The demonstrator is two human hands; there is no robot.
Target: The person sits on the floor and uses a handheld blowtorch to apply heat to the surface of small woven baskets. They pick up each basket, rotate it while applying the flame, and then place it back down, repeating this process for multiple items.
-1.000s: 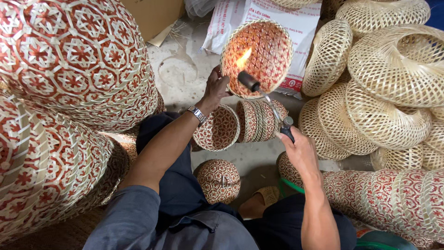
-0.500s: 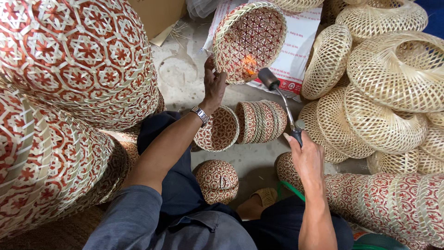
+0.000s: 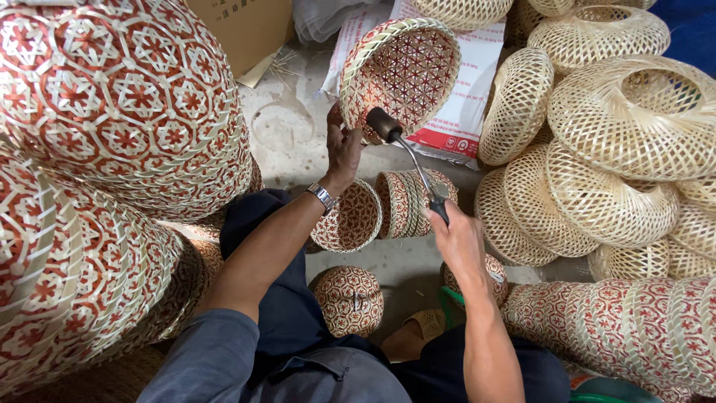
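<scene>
plainly, the left hand (image 3: 344,149) grips the near rim of a small red-and-cream woven basket (image 3: 403,71), tipped with its mouth toward the person, held up over the floor in the middle far part of the scene, while the right hand (image 3: 456,237) is closed around the handle of a torch (image 3: 406,153) whose dark nozzle sits just at that rim. no flame shows, yet the risk is scorching — the nozzle is close to dry weave and the left fingers, and pale baskets (image 3: 597,149) crowd the right.

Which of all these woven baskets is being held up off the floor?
The red-patterned basket gripped by the left hand, tilted toward the torch; the others rest in piles.
</scene>
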